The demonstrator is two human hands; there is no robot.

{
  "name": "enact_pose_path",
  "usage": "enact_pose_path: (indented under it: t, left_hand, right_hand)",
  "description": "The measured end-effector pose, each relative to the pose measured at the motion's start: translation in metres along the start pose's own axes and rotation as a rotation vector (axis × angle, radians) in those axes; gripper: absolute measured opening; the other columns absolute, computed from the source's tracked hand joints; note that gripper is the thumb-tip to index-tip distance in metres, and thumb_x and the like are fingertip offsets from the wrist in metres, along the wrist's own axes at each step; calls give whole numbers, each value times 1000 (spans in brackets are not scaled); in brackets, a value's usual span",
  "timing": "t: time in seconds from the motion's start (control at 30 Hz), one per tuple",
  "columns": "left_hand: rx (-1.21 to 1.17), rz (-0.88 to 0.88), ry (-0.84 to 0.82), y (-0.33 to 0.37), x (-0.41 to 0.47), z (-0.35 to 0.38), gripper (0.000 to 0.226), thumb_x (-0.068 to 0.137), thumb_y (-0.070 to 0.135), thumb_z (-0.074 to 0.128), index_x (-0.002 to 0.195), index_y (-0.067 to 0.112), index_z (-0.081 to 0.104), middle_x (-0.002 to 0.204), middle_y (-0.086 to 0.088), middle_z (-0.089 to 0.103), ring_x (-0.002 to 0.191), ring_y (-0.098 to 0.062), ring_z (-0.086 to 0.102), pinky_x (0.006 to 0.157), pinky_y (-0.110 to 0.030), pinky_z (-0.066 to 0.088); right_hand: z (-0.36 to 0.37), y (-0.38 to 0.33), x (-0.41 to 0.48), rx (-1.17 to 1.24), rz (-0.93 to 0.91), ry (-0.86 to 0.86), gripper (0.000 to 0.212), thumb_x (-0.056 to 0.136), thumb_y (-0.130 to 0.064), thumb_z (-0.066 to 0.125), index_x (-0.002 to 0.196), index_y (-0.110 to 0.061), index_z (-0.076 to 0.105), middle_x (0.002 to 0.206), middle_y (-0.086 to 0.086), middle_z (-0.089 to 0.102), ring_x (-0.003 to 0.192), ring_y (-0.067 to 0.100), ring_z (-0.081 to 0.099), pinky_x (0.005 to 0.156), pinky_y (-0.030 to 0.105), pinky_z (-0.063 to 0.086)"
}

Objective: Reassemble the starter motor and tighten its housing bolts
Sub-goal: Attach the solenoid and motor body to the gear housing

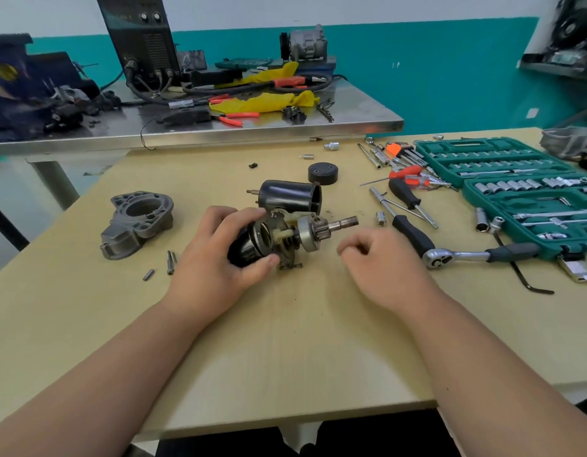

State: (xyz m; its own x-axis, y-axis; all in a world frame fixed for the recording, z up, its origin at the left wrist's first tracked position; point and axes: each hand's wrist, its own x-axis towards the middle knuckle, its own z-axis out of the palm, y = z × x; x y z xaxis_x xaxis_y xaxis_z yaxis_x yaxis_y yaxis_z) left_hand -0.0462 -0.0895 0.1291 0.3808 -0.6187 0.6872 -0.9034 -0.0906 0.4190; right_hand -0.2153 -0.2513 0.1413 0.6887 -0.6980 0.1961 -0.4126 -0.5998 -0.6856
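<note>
Head camera: where is the starter motor (pixel 285 239) just now?

Near the middle of the table (pixel 285 341), lying on its side, only partly put together. Its black body points left, and its shaft (pixel 346 222) with the small gear (pixel 318 225) points right.

Who has hold of it?

The left hand (pixel 216 258). The fingers wrap over the far side of the black body and the thumb presses the near side, just by the metal plate.

And the right hand (pixel 381 262)?

It rests on the table just right of the motor, not touching it. The fingers are loosely curled and hold nothing.

What other motor parts are out?

A black tube (pixel 287 194) lies on its side just behind the motor, open end to the right. A round black cap (pixel 322 173) sits a little farther back. The grey metal housing (pixel 137 222) lies well to the left, and a few bolts (pixel 170 262) lie on the table between it and the left hand.

Any tools?

A ratchet (pixel 463 257) lies right of the right hand, with its head near the knuckles and its handle reaching the green socket case (pixel 463 145), which lies open at the far right. A black-handled screwdriver (pixel 406 194) lies between the cap and the case. A small socket (pixel 381 218) stands just right of the shaft tip.

And beyond the table?

A steel bench (pixel 219 130) carrying a yellow cloth (pixel 262 102).
</note>
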Motion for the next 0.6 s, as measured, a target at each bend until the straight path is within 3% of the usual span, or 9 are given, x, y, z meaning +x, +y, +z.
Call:
enact_pose_path:
  t: [0.07,0.17,0.3,0.43,0.5,0.6]
  left_hand:
    - [-30,-42,12,0,0,0,57,71,51,64,124,38,48,111,7,45,99,14,43,85,3,29]
    - [-87,-104,26,1,3,0,56,70,50,67,123,42,50,106,14,46,100,18,44,83,4,29]
    - [-125,-186,49,2,8,0,51,71,44,70,117,51,49,105,23,46,95,16,49,78,4,31]
    - [-168,-275,75,1,15,-1,39,73,44,72,104,58,52,99,24,50,92,13,51,73,4,32]
    - [-165,-292,56,1,19,-3,36,73,45,72,98,61,52,98,22,52,92,15,50,70,4,33]
    - [-161,-291,13,0,24,-4,35,72,48,70,101,56,53,100,21,52,92,16,49,68,5,33]
  right_hand:
    - [7,-5,-2,-242,-98,-120,18,87,-31,54,91,-29,70,86,-10,69,75,10,60,66,28,52]
    - [25,-22,0,-313,-231,-138,27,88,-46,54,109,-34,66,81,-11,62,73,13,56,55,25,40]
    - [42,-33,12,-518,-263,-135,20,94,-39,49,98,-26,64,69,-7,48,68,20,53,46,26,27]
    - [40,-30,17,-538,-266,-155,21,97,-30,44,98,-21,63,72,-3,48,73,24,56,53,29,34]
    - [34,-26,15,-398,-273,-151,19,97,-33,45,97,-23,61,75,-6,52,74,19,56,55,29,37]
    - [15,-23,13,105,-177,-89,15,95,-30,50,84,-28,61,70,-9,63,65,6,61,53,21,43]
